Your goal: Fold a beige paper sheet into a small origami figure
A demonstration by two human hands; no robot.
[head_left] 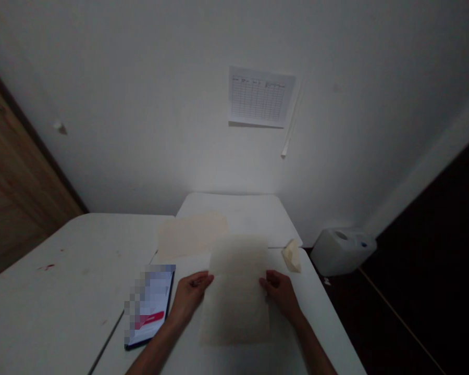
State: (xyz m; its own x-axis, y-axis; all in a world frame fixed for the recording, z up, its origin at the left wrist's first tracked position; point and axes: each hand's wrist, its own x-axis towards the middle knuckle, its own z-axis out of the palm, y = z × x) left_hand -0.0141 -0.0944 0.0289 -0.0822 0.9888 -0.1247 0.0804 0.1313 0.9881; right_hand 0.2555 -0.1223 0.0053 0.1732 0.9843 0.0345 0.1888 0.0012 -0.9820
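A plain, pale beige sheet of paper (237, 297) is in front of me over the white table, its long sides running away from me. My left hand (190, 294) pinches its left edge between thumb and fingers. On the opposite edge, my right hand (280, 292) grips the paper in the same way, fingers curled. Beyond my left hand lies a second beige sheet (187, 234), partly covered by the first. A small folded paper piece (292, 256) rests past my right hand, near the table's right side.
A tablet (152, 307) with a lit screen lies left of my left forearm. White tables (82, 276) adjoin along visible seams. A printed chart (261, 98) and a hanging cord (291, 125) are on the wall. A white plastic container (342, 252) stands on the floor at right.
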